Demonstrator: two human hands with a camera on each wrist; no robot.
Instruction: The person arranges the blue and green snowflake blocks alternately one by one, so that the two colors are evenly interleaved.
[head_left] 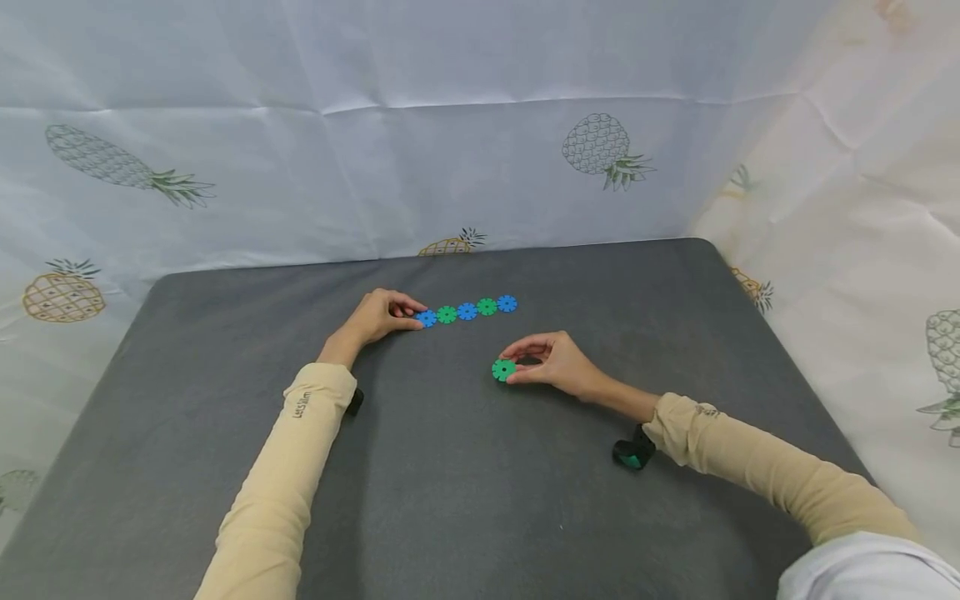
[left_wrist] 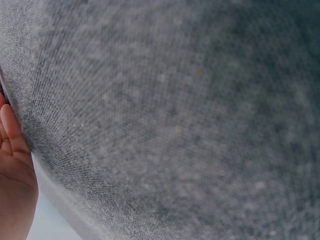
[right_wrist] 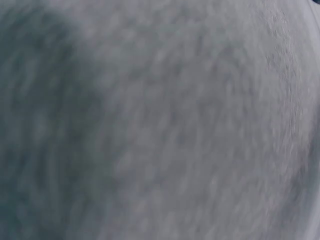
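A row of notched plastic discs, blue and green by turns, lies at the far middle of the table in the head view. My left hand (head_left: 378, 317) pinches the blue disc (head_left: 427, 318) at the row's left end between thumb and fingers. Beside that disc come a green disc (head_left: 447, 314) and another blue disc (head_left: 467, 311). Nearer to me, my right hand (head_left: 558, 364) holds a separate green disc (head_left: 503, 370) by its edge, apart from the row. The left wrist view catches only part of the left hand (left_wrist: 15, 165); the right wrist view is blurred cloth.
Dark grey cloth covers the table (head_left: 450, 500). Behind it hangs a white curtain (head_left: 300, 183) printed with pineapples, which continues along the right side. A dark wrist device (head_left: 633, 450) hangs under the right forearm.
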